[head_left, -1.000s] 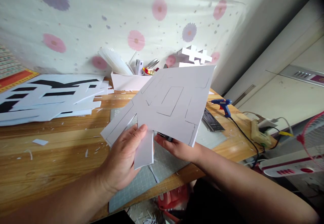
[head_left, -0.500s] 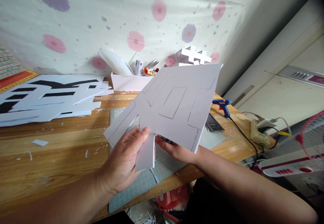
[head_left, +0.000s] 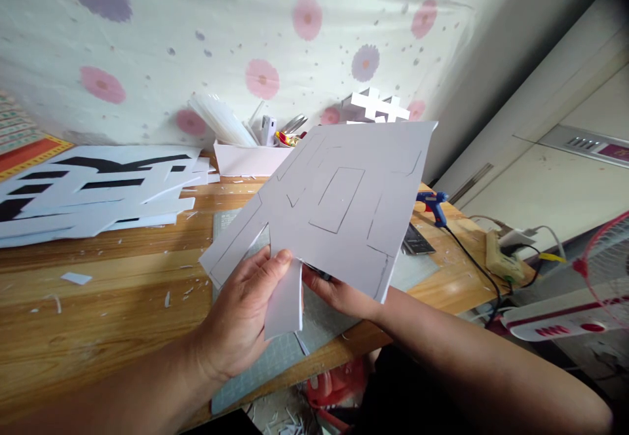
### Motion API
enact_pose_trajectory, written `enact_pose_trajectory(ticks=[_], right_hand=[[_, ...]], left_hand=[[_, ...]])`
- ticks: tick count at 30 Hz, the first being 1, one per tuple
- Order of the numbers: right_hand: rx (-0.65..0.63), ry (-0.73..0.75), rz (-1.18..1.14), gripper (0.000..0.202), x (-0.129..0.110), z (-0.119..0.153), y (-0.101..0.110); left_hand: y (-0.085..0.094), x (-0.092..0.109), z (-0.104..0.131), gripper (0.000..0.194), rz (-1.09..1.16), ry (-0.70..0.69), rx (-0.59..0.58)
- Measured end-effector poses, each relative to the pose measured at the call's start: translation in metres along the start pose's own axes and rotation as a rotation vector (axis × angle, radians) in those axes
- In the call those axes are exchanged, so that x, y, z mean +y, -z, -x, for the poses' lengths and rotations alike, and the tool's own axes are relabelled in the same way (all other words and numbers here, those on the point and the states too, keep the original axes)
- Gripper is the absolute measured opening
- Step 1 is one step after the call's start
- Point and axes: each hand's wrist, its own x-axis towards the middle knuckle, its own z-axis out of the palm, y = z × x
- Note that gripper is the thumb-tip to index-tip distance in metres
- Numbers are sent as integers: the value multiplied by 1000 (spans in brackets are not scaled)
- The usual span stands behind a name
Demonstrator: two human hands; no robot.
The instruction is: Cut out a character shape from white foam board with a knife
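Observation:
Above the cutting mat (head_left: 265, 369) a white foam board (head_left: 383, 206) is held up at a tilt, with pencil outlines on its face and slits cut into its near side. My left hand (head_left: 250, 297) is closed on a strip at the near edge, its thumb on top. Under the board, my right hand (head_left: 346, 297) is mostly hidden, with only the back of the hand and part of the fingers showing. A small dark thing peeks out by its fingers, too covered to name.
Cut board sheets (head_left: 98, 192) lie stacked at left. Behind stand a white box (head_left: 250, 160) of tools and glue sticks and a white board model (head_left: 376, 104). At right are a blue glue gun (head_left: 433, 204), a black flat device (head_left: 417, 240) and a power strip (head_left: 497, 255). Scraps litter the table.
The foam board has shifted very slightly, its right side a little further right and its near corner lower. Both hands keep their hold in nearly the same place.

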Motion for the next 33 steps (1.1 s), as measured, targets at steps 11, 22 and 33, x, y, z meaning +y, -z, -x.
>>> enact_pose_trajectory(ticks=[11,22,33], right_hand=[[-74,20,-23,13,4,3,1],[98,-13,92,16,0,8,-10],[91,-62,113,11,1,6,-14]], left_hand=[[0,1,0,36,-47,-83,33],[7,-2,-2,38,65,10,82],[0,-6,2,44,63,56,11]])
